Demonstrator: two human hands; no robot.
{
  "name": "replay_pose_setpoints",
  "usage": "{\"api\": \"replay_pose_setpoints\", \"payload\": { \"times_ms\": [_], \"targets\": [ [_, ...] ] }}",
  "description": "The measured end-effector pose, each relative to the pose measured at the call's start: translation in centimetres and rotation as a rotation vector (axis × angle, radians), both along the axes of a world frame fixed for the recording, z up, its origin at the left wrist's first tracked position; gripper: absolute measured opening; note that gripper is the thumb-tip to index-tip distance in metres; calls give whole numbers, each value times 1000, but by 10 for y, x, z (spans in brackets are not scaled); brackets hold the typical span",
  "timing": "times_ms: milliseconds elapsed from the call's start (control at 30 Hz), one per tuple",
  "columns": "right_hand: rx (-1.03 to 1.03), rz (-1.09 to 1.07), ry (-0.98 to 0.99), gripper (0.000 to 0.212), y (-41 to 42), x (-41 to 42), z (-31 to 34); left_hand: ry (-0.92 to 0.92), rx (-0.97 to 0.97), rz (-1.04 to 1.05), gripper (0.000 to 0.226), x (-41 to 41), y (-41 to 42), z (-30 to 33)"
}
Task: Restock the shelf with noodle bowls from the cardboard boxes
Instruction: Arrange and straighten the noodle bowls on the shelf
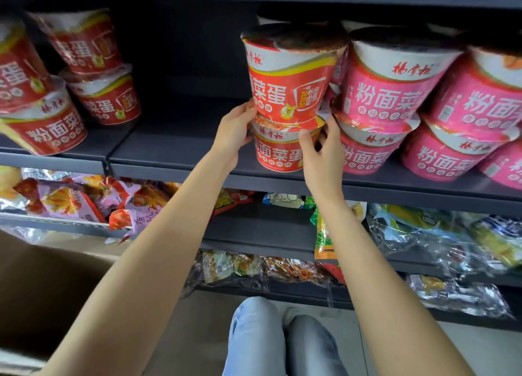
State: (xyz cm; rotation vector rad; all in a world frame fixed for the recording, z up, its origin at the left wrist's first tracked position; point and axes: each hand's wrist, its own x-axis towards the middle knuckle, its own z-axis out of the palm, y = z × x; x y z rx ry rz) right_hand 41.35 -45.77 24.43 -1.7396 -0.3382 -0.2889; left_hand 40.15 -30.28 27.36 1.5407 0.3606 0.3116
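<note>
Up at about twelve o'clock, slightly right of centre, two red noodle bowls stand stacked on the dark shelf (180,160). The upper red bowl (291,78) sits on the lid of the lower red bowl (278,152), tilted a little so that its top leans away to the right. The left hand (234,129) is curled around the left side of the stack where the two bowls meet, thumb on the base of the upper one. The right hand (322,155) grips the right side of the lower bowl, fingers reaching up to the seam between them; how firmly it pinches is hard to judge, since the fingertips blur against the wrapper.

Just to the right, at one to three o'clock, pink noodle bowls (389,93) are stacked two high, the nearest one touching or almost touching the red stack. Well apart at nine to ten o'clock, more red bowls (104,98) are stacked at the shelf's left end. Between them and the held stack the shelf board lies bare.

A cardboard box (42,288) shows at seven o'clock. Snack packets (84,200) crowd the lower shelves, and the person's knees in light jeans (254,339) sit at six o'clock.
</note>
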Motion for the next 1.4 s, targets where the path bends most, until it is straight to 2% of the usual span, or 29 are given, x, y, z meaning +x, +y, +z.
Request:
{"api": "replay_pose_setpoints", "payload": {
  "times_ms": [133, 367, 533, 600, 667, 767, 833, 933, 1000, 1067, 1233, 1400],
  "targets": [
    [14, 96, 80, 61, -4, 10, 6, -76, -2, 92, 42, -10, -4, -12],
    [51, 28, 67, 56, -3, 10, 7, -81, 78, 101, 51, -8, -11, -10],
    [104, 69, 148, 50, -9, 16, 15, -93, 85, 98, 55, -9, -15, -9],
    [50, 71, 162, 47, -11, 15, 19, -79, 86, 103, 57, -9, -16, -8],
    [-53, 6, 98, 43, -14, 9, 23, -73, 141, 119, 62, -9, -15, -8],
    [-147, -196, -131, 37, -20, -2, 32, -176, 383, 177, 65, -10, -12, -3],
    [-135, -177, -242, 36, -20, -3, 42, -243, 451, 139, 66, -6, -9, 4],
    [-214, -58, -238, 48, -15, 0, 51, -228, 255, 2, 74, 2, -3, 20],
    [-302, 2, -197, 61, -10, 0, 51, -225, 212, -68, 62, 5, 1, 26],
    [-330, 39, -176, 70, -7, 0, 48, -241, 226, -82, 56, 4, 0, 26],
    [-272, 9, -178, 74, -5, 5, 45, -266, 338, -76, 71, -5, -6, 15],
    [-335, -9, -202, 76, -5, 0, 35, -254, 417, -76, 77, -6, 0, 15]
  ]
}}
